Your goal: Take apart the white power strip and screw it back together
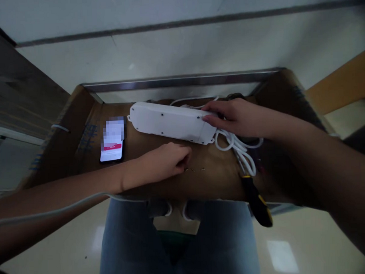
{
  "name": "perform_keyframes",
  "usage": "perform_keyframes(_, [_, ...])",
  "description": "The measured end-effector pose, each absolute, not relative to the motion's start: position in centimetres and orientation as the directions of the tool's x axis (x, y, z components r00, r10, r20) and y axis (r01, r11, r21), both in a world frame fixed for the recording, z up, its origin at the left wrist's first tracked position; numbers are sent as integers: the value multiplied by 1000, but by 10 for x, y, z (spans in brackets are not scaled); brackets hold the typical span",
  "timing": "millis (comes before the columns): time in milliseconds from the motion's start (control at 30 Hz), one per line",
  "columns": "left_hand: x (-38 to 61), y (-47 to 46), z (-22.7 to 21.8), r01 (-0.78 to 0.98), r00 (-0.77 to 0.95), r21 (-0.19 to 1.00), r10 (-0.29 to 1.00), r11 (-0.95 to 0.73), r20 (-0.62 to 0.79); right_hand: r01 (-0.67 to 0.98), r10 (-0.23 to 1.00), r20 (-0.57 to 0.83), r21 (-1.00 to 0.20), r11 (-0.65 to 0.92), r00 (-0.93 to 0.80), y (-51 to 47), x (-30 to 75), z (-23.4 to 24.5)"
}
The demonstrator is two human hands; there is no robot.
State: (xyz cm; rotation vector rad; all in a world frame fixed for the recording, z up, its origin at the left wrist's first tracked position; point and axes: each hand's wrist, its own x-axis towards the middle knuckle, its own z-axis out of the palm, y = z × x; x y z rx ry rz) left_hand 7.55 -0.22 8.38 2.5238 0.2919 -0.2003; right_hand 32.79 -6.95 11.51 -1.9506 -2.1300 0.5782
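A long white power strip (172,121) lies with its screw-holed side up in a cardboard box (220,179). My right hand (232,117) grips its right end, thumb on top and fingers at the far edge. My left hand (168,159) is closed above the cardboard, in front of the strip. Its fingertips are bent down beside a few tiny screws (202,169); whether they pinch one is hidden. A screwdriver with a black and yellow handle (258,202) leans over the near right edge, its shaft by the white cable (246,156).
On the box's left side lies a phone (112,141) with its screen lit. A metal rail (180,81) runs along the back, against a pale panel (179,53). A thin white cord (83,200) crosses over my left forearm. My legs (126,243) are below the near edge.
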Motion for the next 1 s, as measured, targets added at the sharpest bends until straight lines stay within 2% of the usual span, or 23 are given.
perform_keyframes(100, [76, -2, 79, 174, 983, 554, 111, -814, -146, 911, 985, -113, -406, 74, -130, -70, 326, 117])
perform_keyframes(167, [77, -3, 78, 120, 991, 508, 71, -853, -116, 905, 980, -103, -409, 114, -170, -71, 325, 118])
perform_keyframes(233, [75, -3, 81, 51, 997, 413, 22, -909, -75, 898, 976, -84, -415, 149, -201, -70, 325, 116])
perform_keyframes(333, [65, 8, 100, -71, 997, 200, -70, -977, 10, 896, 976, -50, -408, 176, -214, -70, 323, 112])
perform_keyframes(400, [51, 26, 118, -33, 991, 88, -21, -996, 134, 903, 974, -27, -382, 197, -224, -71, 321, 110])
perform_keyframes(467, [34, 52, 132, 90, 965, 14, 90, -996, 247, 915, 972, -3, -337, 222, -237, -72, 318, 110])
perform_keyframes(533, [17, 78, 138, 178, 969, 39, 182, -983, 166, 925, 965, 25, -281, 256, -259, -74, 312, 111])
perform_keyframes(567, [10, 90, 137, 201, 965, 108, 216, -974, 151, 926, 960, 36, -253, 279, -279, -75, 310, 111])
perform_keyframes(633, [-1, 105, 132, 306, 952, 232, 303, -923, -48, 922, 943, 50, -198, 333, -330, -77, 304, 108])
perform_keyframes(700, [-5, 110, 125, 372, 924, 273, 325, -887, -203, 914, 926, 51, -146, 378, -375, -78, 300, 102])
perform_keyframes(767, [-5, 109, 119, 371, 914, 292, 292, -882, -281, 912, 917, 53, -99, 398, -395, -78, 299, 94])
perform_keyframes(900, [-2, 106, 104, 287, 951, 297, 235, -911, -198, 912, 912, 72, -44, 408, -405, -76, 306, 79])
perform_keyframes(1000, [-1, 107, 92, 230, 972, 262, 208, -937, -110, 892, 895, 99, -90, 443, -435, -74, 310, 75])
